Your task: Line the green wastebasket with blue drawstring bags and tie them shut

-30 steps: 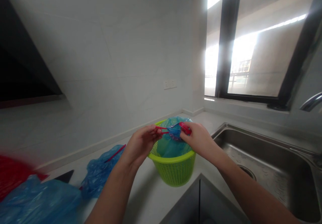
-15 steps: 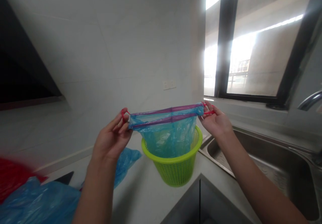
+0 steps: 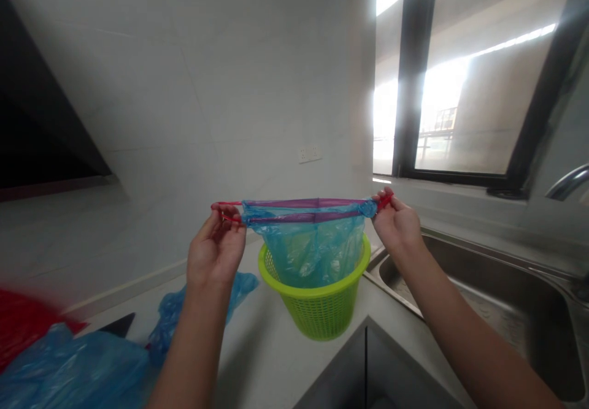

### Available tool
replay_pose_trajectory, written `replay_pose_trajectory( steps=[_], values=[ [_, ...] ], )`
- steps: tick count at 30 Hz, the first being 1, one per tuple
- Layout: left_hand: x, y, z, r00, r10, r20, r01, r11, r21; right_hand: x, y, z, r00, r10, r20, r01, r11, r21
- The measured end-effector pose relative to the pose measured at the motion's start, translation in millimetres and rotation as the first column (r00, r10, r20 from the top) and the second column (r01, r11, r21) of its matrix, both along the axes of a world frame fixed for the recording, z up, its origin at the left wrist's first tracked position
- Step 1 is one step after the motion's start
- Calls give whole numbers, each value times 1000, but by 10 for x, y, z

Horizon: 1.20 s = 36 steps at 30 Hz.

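A translucent blue drawstring garbage bag (image 3: 317, 246) hangs stretched between my two hands, its lower part inside a lime-green plastic basket (image 3: 319, 314). My left hand (image 3: 216, 243) is closed on the red drawstring loop at the bag's left end. At the other end my right hand (image 3: 394, 217) grips the red drawstring, bunched between the fingers. The bag's top edge is pulled nearly straight, with the string showing purple through the hem. The basket stands upright on the white counter (image 3: 257, 366), and the bag's bottom is hidden by its wall.
Blue plastic bags (image 3: 78, 366) and a blurred red bag (image 3: 27, 323) lie at the left. A steel sink (image 3: 478, 292) with a faucet (image 3: 570, 182) is at the right. Below the basket is a dark grey panelled surface (image 3: 372, 372). A window (image 3: 464, 90) is above the sink.
My left hand has shifted slightly right, and the red loop now stretches out over its fingers. The right drawstring has gathered into my right hand. The bag's top edge is more level; the basket has stayed put.
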<state>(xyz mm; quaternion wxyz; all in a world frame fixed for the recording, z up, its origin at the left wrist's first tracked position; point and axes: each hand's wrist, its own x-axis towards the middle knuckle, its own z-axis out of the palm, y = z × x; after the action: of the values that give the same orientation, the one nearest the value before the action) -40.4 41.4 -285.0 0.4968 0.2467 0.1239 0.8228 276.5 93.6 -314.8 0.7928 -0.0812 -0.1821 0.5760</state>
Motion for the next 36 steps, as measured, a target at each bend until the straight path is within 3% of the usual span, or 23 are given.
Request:
replay_pose_trajectory(
  steps=[3,6,8,10,13,16,21,23,28,33,36],
  values=[
    [52,-75,61,998,53,26,-54,998,21,-61,-26,13,971,-199,134,186,977,101],
    [169,-197,136,997,79,12,-79,990,113,-178,-73,35,845,-370,386,318,928,192],
    [288,-272,162,988,128,-84,-110,975,191,-283,-117,60,710,-388,587,279,921,272],
    [426,-327,158,937,227,-266,-164,957,240,-392,-166,89,574,-327,751,148,943,298],
    [630,-361,99,775,299,-557,-168,947,274,-526,-235,118,385,-289,877,44,954,296],
    [785,-358,-5,635,212,-743,-70,973,218,-602,-306,114,289,-318,903,-8,942,335],
    [937,-336,-156,388,156,-908,24,984,179,-654,-430,93,393,-276,877,-44,947,318],
    [968,-324,-171,332,173,-927,51,978,201,-680,-481,98,420,-282,862,-38,944,328],
    [999,-301,-149,370,238,-898,47,960,274,-775,-597,104,463,-349,815,35,926,377],
    [1062,-331,-166,410,310,-858,-36,945,325,-824,-671,97,530,-246,811,-172,906,387],
    [1082,-347,-200,425,337,-840,-151,941,301,-839,-693,104,532,-261,805,-209,881,424]
  ],
)
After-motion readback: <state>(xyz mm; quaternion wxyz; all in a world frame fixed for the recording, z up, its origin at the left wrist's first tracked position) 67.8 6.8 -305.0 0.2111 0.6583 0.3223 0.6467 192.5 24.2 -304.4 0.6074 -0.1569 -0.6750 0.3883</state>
